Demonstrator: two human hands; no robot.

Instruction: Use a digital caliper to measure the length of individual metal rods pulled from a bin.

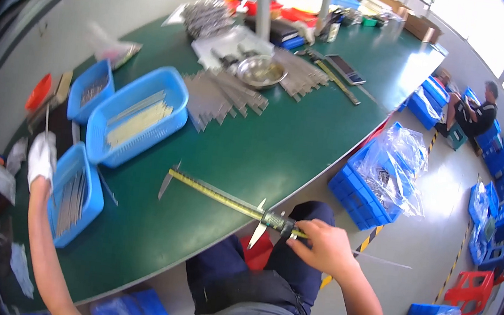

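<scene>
A long digital caliper (pixel 217 193) lies across the near part of the green table, its jaws wide apart. My right hand (pixel 324 245) is bare and grips the caliper by its slider end, which reaches past the table edge over my lap. A thin rod (pixel 384 260) sticks out beyond that hand. At the far left, my left hand (pixel 42 161) wears a white glove and is closed around a thin metal strip (pixel 48 119) that points up. It is beside a small blue basket (pixel 98 199) with thin metal strips (pixel 71 202) inside.
Two more blue baskets, one large (pixel 179 87) and one small (pixel 73 106), hold strips. Fanned flat metal strips (pixel 215 97), a steel bowl (pixel 262 71) and another caliper (pixel 346 90) lie farther back. Blue crates (pixel 356 197) stand on the floor at right; a person (pixel 480 115) sits beyond.
</scene>
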